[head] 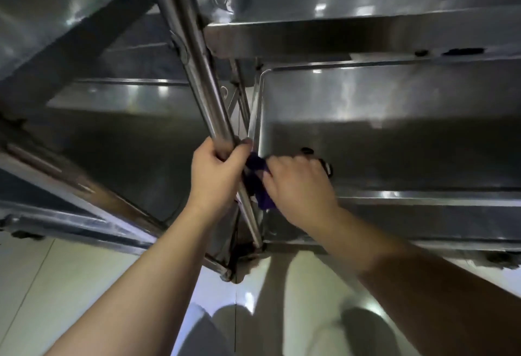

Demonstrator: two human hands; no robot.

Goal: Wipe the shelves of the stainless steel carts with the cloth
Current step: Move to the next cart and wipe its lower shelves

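We see the left hand wrapped tightly around the upright steel post where two carts meet, fingers curled over it. Just beside it, the right hand clutches a dark blue cloth, bunched against the post at the near left corner of the right cart's lower shelf. The cloth's long axis runs along the post, its loose end pointing down toward the floor. Most of the cloth is hidden under the right hand, so its full shape is hard to make out. The left cart's shelf is cut off at the frame edge.
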